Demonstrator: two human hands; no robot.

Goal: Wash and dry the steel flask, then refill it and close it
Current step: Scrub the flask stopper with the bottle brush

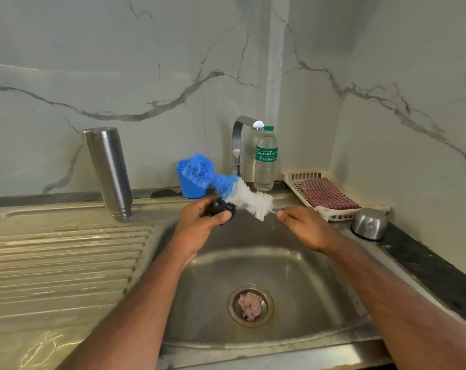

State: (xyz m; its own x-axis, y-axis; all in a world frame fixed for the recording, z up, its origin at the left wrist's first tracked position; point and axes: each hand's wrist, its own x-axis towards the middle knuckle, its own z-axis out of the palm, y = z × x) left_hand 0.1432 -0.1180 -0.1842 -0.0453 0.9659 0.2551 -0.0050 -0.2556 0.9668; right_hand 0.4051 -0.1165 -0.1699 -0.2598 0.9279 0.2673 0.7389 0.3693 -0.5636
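Over the sink (253, 265), a black cap (222, 208) is gripped by the left hand (200, 225) and scrubbed with a brush (226, 186), pinched by the right hand (304, 225). The flask (109, 172) stands inverted at far left, seemingly washed; drying, refilling, closing remain.

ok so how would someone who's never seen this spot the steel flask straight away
Start at the sink basin and look left to the ribbed draining board. At its far edge the steel flask stands upside down, mouth on the board, leaning slightly. It is the tallest metal thing there, plain brushed steel, unlike the clear plastic water bottle by the tap.
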